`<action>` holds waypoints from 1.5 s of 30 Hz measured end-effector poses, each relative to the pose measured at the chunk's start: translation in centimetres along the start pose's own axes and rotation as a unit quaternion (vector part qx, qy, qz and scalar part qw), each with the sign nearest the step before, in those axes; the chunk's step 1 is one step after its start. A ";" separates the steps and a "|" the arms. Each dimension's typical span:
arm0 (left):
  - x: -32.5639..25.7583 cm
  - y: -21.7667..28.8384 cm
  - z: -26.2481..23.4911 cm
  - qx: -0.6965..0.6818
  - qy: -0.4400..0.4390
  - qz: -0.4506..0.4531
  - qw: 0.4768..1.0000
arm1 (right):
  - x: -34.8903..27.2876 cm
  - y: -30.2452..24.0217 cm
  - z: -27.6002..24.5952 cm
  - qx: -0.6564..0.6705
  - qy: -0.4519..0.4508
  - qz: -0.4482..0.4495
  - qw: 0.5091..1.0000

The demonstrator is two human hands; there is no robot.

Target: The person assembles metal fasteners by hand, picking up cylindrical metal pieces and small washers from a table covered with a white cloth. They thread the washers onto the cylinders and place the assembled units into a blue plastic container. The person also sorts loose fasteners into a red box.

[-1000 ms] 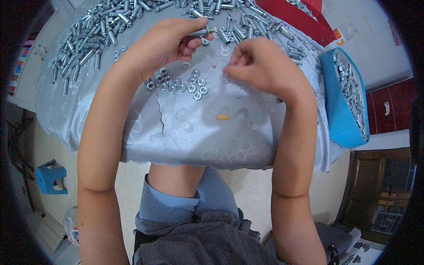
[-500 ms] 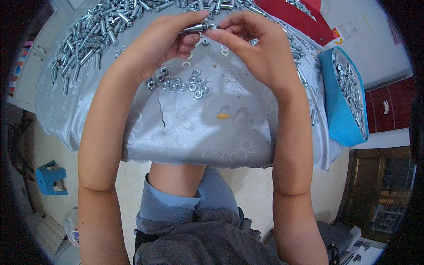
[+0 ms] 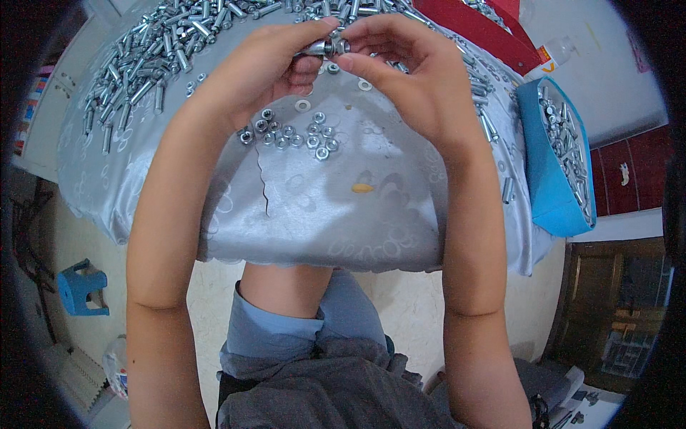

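Note:
My left hand (image 3: 275, 61) is closed around a silver expansion bolt (image 3: 313, 49), which lies nearly level and points right. A hex nut (image 3: 341, 46) sits at the bolt's right end. The thumb and forefinger of my right hand (image 3: 411, 68) are bent around this nut, and its other fingers curl behind. Below the hands, several loose nuts (image 3: 313, 141) lie in a cluster on the grey patterned tablecloth (image 3: 314, 229). Flat washers (image 3: 303, 106) rest near them. How far the nut is on the thread cannot be made out.
A large heap of expansion bolts (image 3: 153, 71) covers the table's far left and back. A blue box (image 3: 554, 164) full of bolts stands at the right edge. Behind it are a red box (image 3: 493, 32) and a plastic bottle (image 3: 557, 53). A blue stool (image 3: 82, 287) stands on the floor.
A nut now shows at the bolt's right end, where the bare tip was before. My right fingers have opened slightly around it. My left hand has hardly moved.

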State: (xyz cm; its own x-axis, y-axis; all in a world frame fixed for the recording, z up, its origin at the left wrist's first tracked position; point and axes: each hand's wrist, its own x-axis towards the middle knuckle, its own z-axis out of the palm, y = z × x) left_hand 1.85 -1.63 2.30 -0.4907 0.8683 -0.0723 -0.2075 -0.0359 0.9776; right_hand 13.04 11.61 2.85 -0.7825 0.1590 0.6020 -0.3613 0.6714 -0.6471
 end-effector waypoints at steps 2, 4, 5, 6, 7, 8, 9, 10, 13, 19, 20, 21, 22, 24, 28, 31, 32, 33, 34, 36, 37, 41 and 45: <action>0.1 0.0 0.1 0.008 0.024 -0.004 1.000 | 0.0 0.3 0.4 0.022 0.012 0.004 1.000; 0.1 0.0 0.2 0.004 0.025 0.012 1.000 | -0.1 0.3 0.5 0.024 0.018 0.012 0.999; 0.1 0.0 0.2 0.002 0.027 0.020 0.999 | -0.1 0.2 0.5 0.015 0.019 0.017 1.000; 0.1 0.0 0.1 0.002 0.034 0.023 0.999 | -0.1 0.2 0.6 0.007 0.020 0.022 1.000; 0.0 0.1 0.1 0.001 0.042 0.026 0.999 | -0.2 0.0 0.7 0.003 0.011 0.033 0.999; 0.1 0.1 0.0 0.000 0.049 0.030 0.998 | -0.2 -0.3 0.8 -0.002 0.002 0.043 0.999; 0.1 0.0 0.3 0.009 0.066 0.044 0.997 | -0.3 -0.4 0.8 -0.007 -0.008 0.054 0.998; 0.2 -0.2 0.7 0.017 0.082 0.058 0.995 | -0.3 -0.3 0.9 0.017 -0.020 0.081 0.996; 0.4 -0.3 0.4 0.023 0.096 0.096 0.990 | -0.3 -0.3 0.8 0.021 -0.028 0.123 0.992; 0.4 0.0 0.2 0.017 0.083 0.084 0.993 | 0.2 -2.4 -0.5 -0.098 0.012 0.007 0.995; 0.6 0.0 -0.3 0.008 0.027 0.095 0.995 | 0.3 -1.3 -0.2 -0.102 0.025 -0.047 0.993; 0.6 -0.2 -0.4 0.010 0.034 0.085 0.996 | 0.4 -0.7 -0.1 -0.106 0.038 -0.102 0.988; 0.4 -0.1 -0.2 0.011 0.041 0.075 0.996 | 0.2 -0.6 -0.2 -0.121 0.035 -0.102 0.987; 0.0 0.0 0.5 0.014 0.078 0.073 0.994 | 0.1 -0.4 -0.2 -0.148 0.028 -0.103 0.983; -0.2 0.1 1.2 0.033 0.120 0.083 0.989 | -0.3 -0.3 -0.4 -0.150 -0.011 -0.044 0.988; 0.4 -0.3 -0.6 0.020 0.047 0.069 0.996 | 0.0 -0.6 0.2 -0.112 0.013 -0.091 0.990; 0.3 -0.1 -0.7 0.011 0.015 0.063 0.998 | 0.0 -0.4 0.4 -0.104 0.017 -0.104 0.989; 0.2 -0.1 -0.3 0.015 0.048 0.069 0.996 | 0.0 -0.2 0.6 -0.096 0.021 -0.117 0.988; -0.1 0.0 0.5 0.020 0.081 0.074 0.994 | 0.0 -0.2 0.5 -0.130 0.001 -0.102 0.986; -0.4 0.2 1.5 0.031 0.122 0.071 0.989 | -0.2 -0.2 -0.2 -0.199 -0.036 -0.072 0.977; -0.5 0.3 1.6 0.038 0.132 0.063 0.989 | -0.2 -0.3 -0.1 -0.188 -0.026 -0.059 0.980; -0.4 0.1 1.0 0.060 0.108 0.050 0.991 | 1.7 -5.5 -0.1 -0.106 -0.002 0.153 0.983; 0.1 -0.1 -0.2 0.015 0.027 0.062 0.998 | 0.1 0.0 0.4 -0.126 0.017 -0.118 0.985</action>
State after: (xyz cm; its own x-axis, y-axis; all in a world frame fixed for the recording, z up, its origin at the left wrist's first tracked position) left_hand 1.61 -1.65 2.12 -0.5567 0.8298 0.0390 -0.1182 -0.1256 0.9850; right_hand 12.80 11.29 2.73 -0.6729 -0.0031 0.7397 -0.3910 0.8504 -0.3521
